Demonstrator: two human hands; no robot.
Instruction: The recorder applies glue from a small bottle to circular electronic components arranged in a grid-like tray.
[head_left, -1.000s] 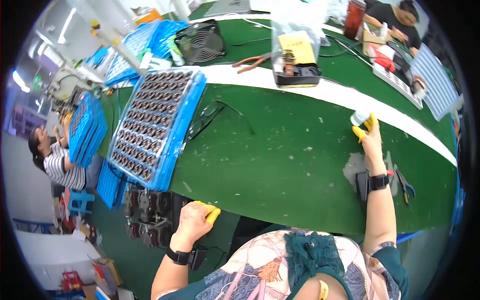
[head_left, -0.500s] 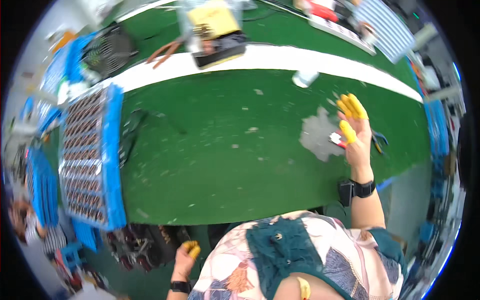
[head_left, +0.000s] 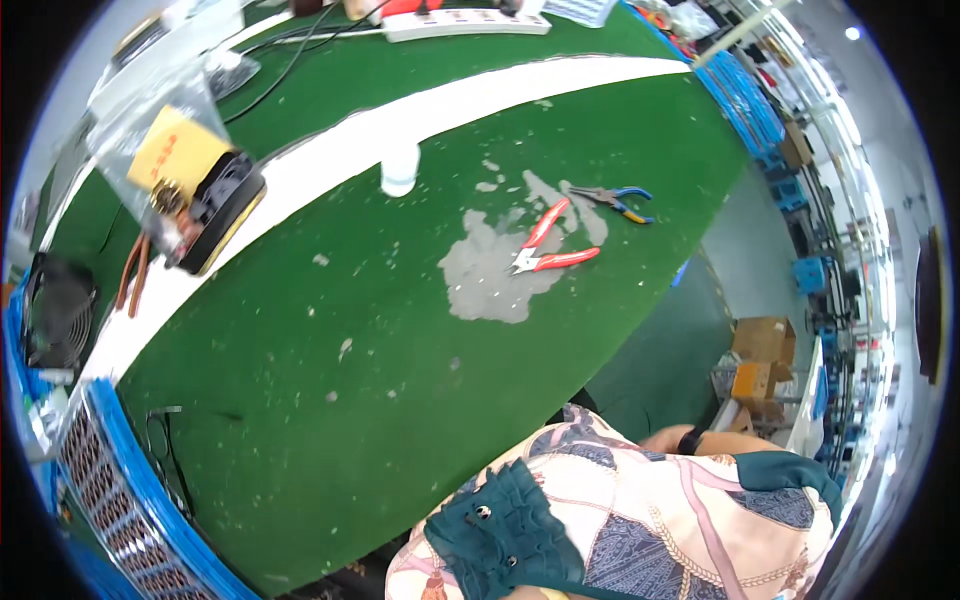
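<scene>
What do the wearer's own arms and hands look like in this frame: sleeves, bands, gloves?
Right arm: short dark green sleeve, bare forearm, black wristband. Right hand is partly hidden by the patterned clothing; can't tell about gloves. Left arm and left hand aren't in view.

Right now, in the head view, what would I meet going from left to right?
Fan → brown-handled tool → black box → white container → red-handled cutters → blue-and-yellow-handled pliers → the person's right hand, partly hidden → cardboard box.
</scene>
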